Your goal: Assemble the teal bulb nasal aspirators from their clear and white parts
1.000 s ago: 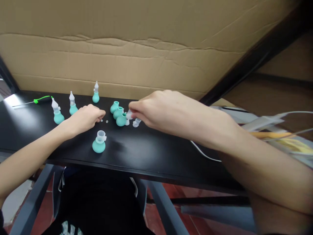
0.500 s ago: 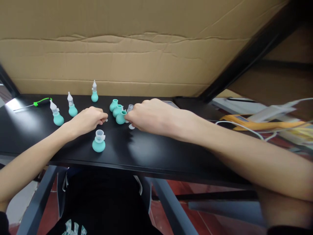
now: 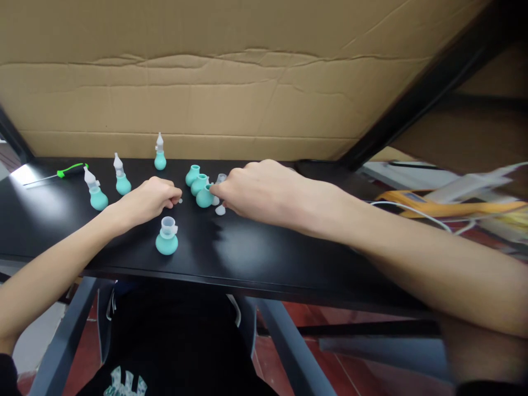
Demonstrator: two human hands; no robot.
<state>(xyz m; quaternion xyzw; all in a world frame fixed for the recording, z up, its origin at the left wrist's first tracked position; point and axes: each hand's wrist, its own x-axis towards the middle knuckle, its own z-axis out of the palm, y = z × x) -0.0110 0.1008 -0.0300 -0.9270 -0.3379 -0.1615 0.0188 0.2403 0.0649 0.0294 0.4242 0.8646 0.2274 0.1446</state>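
My left hand [image 3: 150, 199] hovers low over the table, fingers curled shut; a tiny whitish piece [image 3: 180, 201] shows beside its fingertips, and I cannot tell whether it is held. In front of that hand stands a teal squeeze bulb [image 3: 166, 244] with a clear collar [image 3: 168, 225] on its neck. My right hand [image 3: 256, 192] is closed beside three open-necked teal bulbs [image 3: 203, 197], its fingertips mostly hidden. Around those fingers lie small translucent parts, among them a white piece [image 3: 220, 210] and a clear collar [image 3: 221, 178].
Three teal bulbs with pointed clear tips stand at the left and back, one of them a nasal aspirator [image 3: 98, 198]. A green-handled thin tool [image 3: 61, 174] lies far left. Cardboard [image 3: 231, 110] walls the back. White cables and a yellow object [image 3: 406, 204] are at right.
The view has shifted slightly. My right hand stays by the three bulbs with little movement, and my left hand keeps its closed pose.
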